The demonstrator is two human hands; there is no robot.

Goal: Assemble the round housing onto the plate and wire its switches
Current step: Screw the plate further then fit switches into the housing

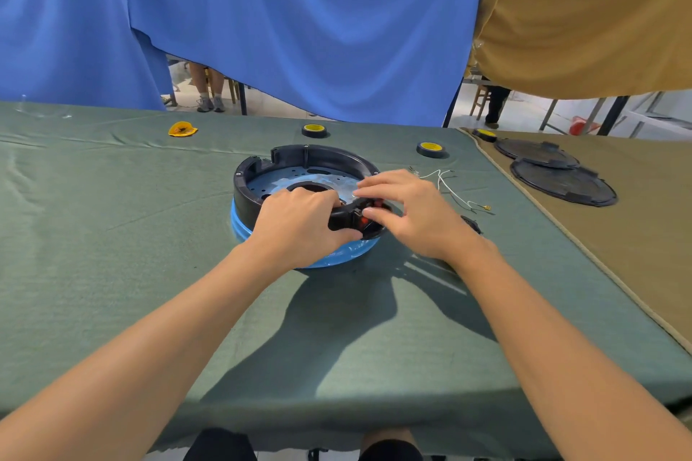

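- A blue curtain [299, 11] is hanging across the back, with a tan curtain [599, 11] hanging beside it at the right.
- A table under a green cloth [112, 236] is filling the middle of the view, and a tan cloth [618, 254] is lying over the surface just to its right.
- The round housing [322, 157], black and open at the top, is sitting in the middle of the green cloth on the plate [239, 226], whose blue edge is showing beneath the housing's left and near sides.
- Two black round covers [561, 181] are lying on the tan cloth, one overlapping the other.
- The left hand [299, 225] is gripping the near rim of the housing, fingers curled over the top and thumb pressing the outer wall.
- The right hand [412, 210] is pinching the same near section from the right, thumb and fingers closing around the rim where small red parts [378, 203] are showing.
- Thin white wires [445, 183] are lying loose on the green cloth just beyond the right hand.
- Three yellow-and-black tape rolls [313, 130] are lying flat along the far edge.
- A yellow scrap [182, 129] is lying far left.
- A small black part [472, 224] is peeking out beside the right wrist.
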